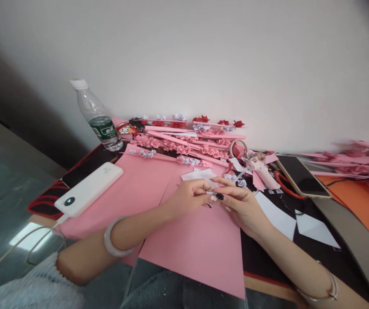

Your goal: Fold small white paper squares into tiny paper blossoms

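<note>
Above the sheets of pink paper [200,253], my left hand [189,197] and my right hand [240,204] meet at the fingertips. Both pinch a small piece of white paper [209,192], mostly hidden by the fingers, so its shape cannot be made out. White paper [199,174] lies just behind the hands. Close to my right fingers are pale paper flowers [240,183]. A glue gun [264,172] rests beyond my right hand, its nozzle pointing left. More cut white paper [276,214] lies beside my right wrist.
Pink rolled paper sticks and paper flowers [171,143] are piled along the wall, near a tape roll [238,149]. A water bottle [102,124] and a cabled power bank [89,189] stand left. On the right are a phone [303,176] and orange paper [358,201].
</note>
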Available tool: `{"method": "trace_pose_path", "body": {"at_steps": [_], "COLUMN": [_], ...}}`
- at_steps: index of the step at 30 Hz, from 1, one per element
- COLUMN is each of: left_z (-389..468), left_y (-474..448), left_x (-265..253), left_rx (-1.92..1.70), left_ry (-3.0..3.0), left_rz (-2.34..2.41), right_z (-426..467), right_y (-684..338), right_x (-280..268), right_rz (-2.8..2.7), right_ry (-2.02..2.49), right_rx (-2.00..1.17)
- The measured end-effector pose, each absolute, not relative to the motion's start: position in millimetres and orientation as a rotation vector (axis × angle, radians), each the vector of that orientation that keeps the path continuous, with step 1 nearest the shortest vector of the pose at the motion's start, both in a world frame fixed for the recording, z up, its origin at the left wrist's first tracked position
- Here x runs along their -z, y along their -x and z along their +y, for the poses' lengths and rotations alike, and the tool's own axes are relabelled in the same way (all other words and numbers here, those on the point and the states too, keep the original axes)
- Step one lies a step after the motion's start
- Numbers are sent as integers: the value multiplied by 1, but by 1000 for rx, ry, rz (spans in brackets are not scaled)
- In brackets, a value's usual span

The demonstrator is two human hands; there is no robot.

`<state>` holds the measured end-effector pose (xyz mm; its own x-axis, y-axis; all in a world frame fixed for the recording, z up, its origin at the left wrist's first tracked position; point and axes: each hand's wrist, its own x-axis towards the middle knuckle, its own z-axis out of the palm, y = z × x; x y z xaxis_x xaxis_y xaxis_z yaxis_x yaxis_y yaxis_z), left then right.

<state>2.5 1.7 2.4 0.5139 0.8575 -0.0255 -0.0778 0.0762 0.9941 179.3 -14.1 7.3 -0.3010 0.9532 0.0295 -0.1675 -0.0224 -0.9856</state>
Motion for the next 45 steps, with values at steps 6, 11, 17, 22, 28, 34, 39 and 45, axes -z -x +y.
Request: {"method": "trace_pose_path", "body": {"at_steps": [6, 11, 17, 22, 28, 34, 39, 45], "left_z": [3, 2, 2, 2, 1, 2, 3, 4], "left_y": [-3, -3, -2, -1, -1, 1, 3, 3], "left_x": [-3, -5, -7, -7, -7, -11, -9, -7], "left_rx": [-821, -812, -799, -750, -758, -753, -729, -727], "left_ry": [-1305, -1320, -1301, -1312, -1273, -1222, -1143, -1070], "left_rz": [771, 810, 825, 783, 764, 767, 742, 694], "right_z": [-13, -12, -13, -15, -18, -17, -17, -16], "right_y": [-182, -183, -180, -178, -178, -182, -186, -189], "right_x": [-10, -8, -5, -9, -11, -11, -11, -11], "right_rz": [-1415, -1396, -1436, -1590, -1760, -1963, -2090, -2128], "right_ry": [989, 1010, 1040, 1088, 1072, 987, 944, 875], "right_rx": [-1459, -1445, -1275, -1022, -776, -569, -473, -422]}}
